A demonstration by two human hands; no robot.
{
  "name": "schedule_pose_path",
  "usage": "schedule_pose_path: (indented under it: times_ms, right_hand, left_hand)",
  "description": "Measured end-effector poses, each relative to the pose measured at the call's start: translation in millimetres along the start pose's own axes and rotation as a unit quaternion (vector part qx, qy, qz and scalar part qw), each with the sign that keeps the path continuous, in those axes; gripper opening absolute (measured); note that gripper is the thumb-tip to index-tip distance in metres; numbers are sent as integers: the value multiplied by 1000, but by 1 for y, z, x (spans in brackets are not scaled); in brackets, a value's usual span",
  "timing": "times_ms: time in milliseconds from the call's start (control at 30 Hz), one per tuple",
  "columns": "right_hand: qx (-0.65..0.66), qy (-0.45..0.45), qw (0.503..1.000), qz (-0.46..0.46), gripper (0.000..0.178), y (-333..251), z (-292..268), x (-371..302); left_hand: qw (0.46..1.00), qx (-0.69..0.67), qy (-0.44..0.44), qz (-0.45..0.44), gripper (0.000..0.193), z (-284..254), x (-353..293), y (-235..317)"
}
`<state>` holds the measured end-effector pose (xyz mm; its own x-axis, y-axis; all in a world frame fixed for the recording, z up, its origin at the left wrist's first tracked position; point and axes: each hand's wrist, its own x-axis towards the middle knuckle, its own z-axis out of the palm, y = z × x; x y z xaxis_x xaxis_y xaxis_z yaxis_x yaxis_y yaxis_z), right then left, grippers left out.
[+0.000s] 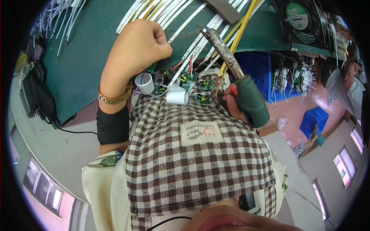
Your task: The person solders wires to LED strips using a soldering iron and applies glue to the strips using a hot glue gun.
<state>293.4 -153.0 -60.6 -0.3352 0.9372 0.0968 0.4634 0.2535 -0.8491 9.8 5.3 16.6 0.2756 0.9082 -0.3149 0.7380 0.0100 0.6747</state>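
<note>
My right hand (pixel 233 104) grips a soldering iron by its thick dark green handle (pixel 251 102). The worn metal barrel (pixel 221 50) slants up and left over the table edge, its tip above the white strips. Further left, my left hand (pixel 144 44) is closed with curled fingers over the near edge of the green table; whatever it pinches is hidden behind it. Small green circuit boards (pixel 187 81) with red and black wires hang between the strips and my lap. White plastic cups (pixel 144 83) and a white tube (pixel 177 97) lie among them. Several white LED strips (pixel 185 57) run back across the table.
A dark metal bar (pixel 224 10) lies across the strips. At the back right stands a black fan (pixel 300 21). Blue crates (pixel 252 73) with wired parts stand below the table's right side. White wires (pixel 63 17) bunch at the far left.
</note>
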Motion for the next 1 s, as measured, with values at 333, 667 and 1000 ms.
schedule_pose_path:
  times_ms: [333, 667, 1000]
  right_hand:
    - [-29, 40, 999, 13, 22, -6, 3, 4]
    - [-47, 61, 997, 11, 24, -20, -7, 9]
    - [-75, 115, 990, 44, 25, -26, -5, 8]
  left_hand:
    - [1000, -27, -6, -7, 9, -1, 0, 2]
    - [999, 1, 26, 19, 10, 8, -8, 2]
    - [974, 92, 179, 101, 14, 25, -39, 6]
